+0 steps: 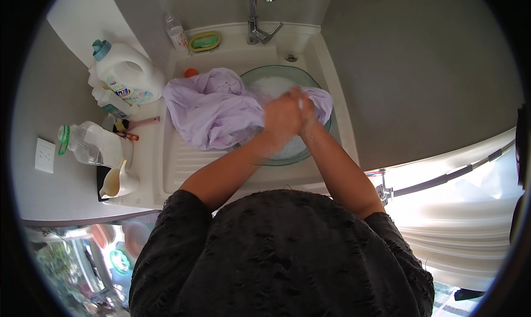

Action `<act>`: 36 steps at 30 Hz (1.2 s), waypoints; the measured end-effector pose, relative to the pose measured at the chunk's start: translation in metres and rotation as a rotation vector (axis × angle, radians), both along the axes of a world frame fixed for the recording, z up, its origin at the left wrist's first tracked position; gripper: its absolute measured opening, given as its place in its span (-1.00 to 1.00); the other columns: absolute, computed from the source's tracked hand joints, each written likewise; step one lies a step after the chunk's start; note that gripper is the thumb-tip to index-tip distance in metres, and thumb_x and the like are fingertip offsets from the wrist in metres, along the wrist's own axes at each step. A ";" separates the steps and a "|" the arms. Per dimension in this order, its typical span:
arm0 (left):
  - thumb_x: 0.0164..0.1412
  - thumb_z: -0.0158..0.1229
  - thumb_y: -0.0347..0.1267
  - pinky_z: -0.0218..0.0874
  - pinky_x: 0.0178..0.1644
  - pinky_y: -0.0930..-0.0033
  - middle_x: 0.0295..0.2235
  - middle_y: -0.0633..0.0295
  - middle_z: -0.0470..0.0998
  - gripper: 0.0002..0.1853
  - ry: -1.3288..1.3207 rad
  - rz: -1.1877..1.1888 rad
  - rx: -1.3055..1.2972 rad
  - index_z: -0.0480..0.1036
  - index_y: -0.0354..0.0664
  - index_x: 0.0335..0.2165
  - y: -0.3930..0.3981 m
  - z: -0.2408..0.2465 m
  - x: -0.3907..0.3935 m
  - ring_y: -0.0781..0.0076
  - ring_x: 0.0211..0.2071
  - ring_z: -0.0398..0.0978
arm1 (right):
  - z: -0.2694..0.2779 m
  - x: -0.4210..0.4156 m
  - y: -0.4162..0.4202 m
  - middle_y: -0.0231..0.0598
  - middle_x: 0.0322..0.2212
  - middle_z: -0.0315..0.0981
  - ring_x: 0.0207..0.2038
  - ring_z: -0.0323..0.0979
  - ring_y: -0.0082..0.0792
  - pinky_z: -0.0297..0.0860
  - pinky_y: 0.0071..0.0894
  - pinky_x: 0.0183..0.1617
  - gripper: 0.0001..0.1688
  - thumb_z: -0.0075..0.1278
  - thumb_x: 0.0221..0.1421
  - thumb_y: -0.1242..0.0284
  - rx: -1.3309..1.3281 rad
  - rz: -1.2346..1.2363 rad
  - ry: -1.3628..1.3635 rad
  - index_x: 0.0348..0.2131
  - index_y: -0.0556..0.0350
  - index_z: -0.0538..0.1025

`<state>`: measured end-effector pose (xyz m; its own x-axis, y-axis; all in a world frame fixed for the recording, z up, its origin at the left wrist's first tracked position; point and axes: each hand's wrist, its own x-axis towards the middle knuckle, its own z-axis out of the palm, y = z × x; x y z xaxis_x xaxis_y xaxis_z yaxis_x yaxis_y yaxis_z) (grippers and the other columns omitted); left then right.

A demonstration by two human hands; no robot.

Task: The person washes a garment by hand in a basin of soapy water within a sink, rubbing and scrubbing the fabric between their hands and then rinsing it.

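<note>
Both hands are together over a translucent green basin (pixel 286 161) of sudsy water inside a white laundry sink. My left hand (pixel 283 112), blurred by motion, is closed on part of a lilac cloth (pixel 211 105). Against it, my right hand (pixel 308 109) grips the same cloth, and a bunched end of it sticks out to the right over the basin's rim. Most of the cloth lies heaped on the left, across the basin's edge and the ribbed washboard part of the sink (pixel 199 163). The fingers partly hide one another and the fabric between them.
Behind the basin stands a chrome faucet (pixel 254 33), with a green soap bar in a yellow dish (pixel 204 41) nearby. Along the left ledge are a white detergent jug (pixel 128 74), a brush (pixel 143 123), a clear plastic bottle (pixel 97 145) and a cream-coloured scoop (pixel 120 182). A grey panel borders the right.
</note>
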<state>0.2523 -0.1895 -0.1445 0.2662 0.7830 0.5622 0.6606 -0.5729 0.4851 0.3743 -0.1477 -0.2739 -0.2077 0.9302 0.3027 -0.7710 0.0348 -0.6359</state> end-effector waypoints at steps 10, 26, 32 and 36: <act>0.13 0.12 0.09 0.35 -0.37 0.15 -0.51 -0.07 0.55 -0.40 -0.276 0.106 -0.373 0.44 -0.31 -0.28 0.107 -0.077 -0.102 -0.04 -0.50 0.53 | 0.067 0.019 -0.042 -0.02 -0.23 0.48 -0.23 0.54 -0.17 0.51 -0.25 -0.24 -0.54 0.04 0.17 0.29 -0.717 -0.212 -0.455 -0.12 0.35 0.42; 0.12 0.01 -0.41 0.41 -0.24 0.19 -0.31 0.07 0.59 -0.52 0.946 -0.046 -0.465 0.34 -0.23 0.05 0.032 -0.148 -0.037 0.15 -0.29 0.59 | 0.023 -0.009 -0.041 -0.10 0.33 -0.25 0.35 -0.25 0.10 -0.40 0.08 0.38 -0.22 -0.06 0.08 0.35 0.111 -0.357 -2.319 0.28 -0.19 0.11; 0.06 0.09 -0.43 0.41 -0.32 0.22 -0.37 0.13 0.61 -0.85 1.017 -0.204 -0.399 0.55 -0.12 -0.36 0.047 -0.162 -0.042 0.23 -0.32 0.60 | 0.012 -0.028 -0.024 -0.04 0.34 -0.28 0.36 -0.30 0.16 -0.53 0.26 0.35 -0.22 -0.12 0.11 0.29 -0.029 0.201 -2.698 0.29 -0.01 0.09; 0.07 0.11 -0.37 0.39 -0.32 0.22 -0.41 0.19 0.62 -0.87 1.016 -0.213 -0.306 0.58 -0.07 -0.41 0.052 -0.148 -0.046 0.22 -0.35 0.60 | 0.013 -0.026 -0.016 -0.04 0.20 0.13 0.27 0.00 0.09 -0.37 0.29 0.32 -0.44 -0.17 0.12 0.38 0.053 0.233 -2.675 0.12 0.10 0.35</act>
